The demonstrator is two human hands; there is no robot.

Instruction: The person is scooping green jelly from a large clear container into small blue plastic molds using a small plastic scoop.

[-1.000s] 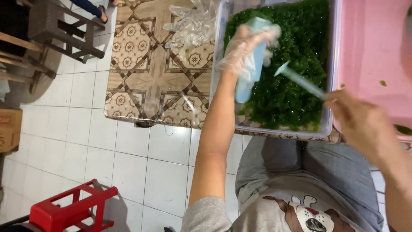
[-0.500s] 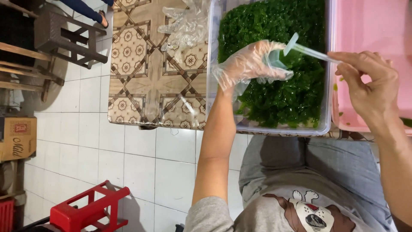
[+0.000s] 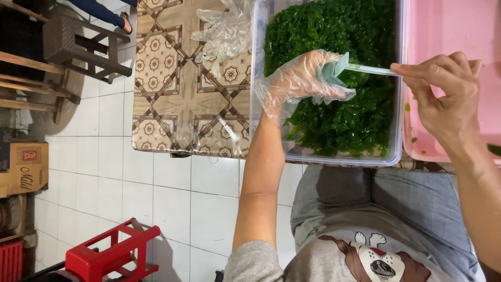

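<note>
Centrally, upper frame: gloved left hand (image 3: 302, 81) closes around a pale teal tube (image 3: 334, 70) over the clear tub (image 3: 323, 156) of wet green seaweed (image 3: 339, 112); bare right hand (image 3: 443, 96) pinches a thin teal spoon (image 3: 365, 69) by its handle end. Greens look soft, slippery, light (best scooped, not pinched). Cardboard box (image 3: 23, 167), brown with a red square label, sits at left edge.

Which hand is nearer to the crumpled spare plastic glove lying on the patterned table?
Left. The gloved left hand is just beside the spare glove; the bare right hand is far across the tub of greens.
</note>
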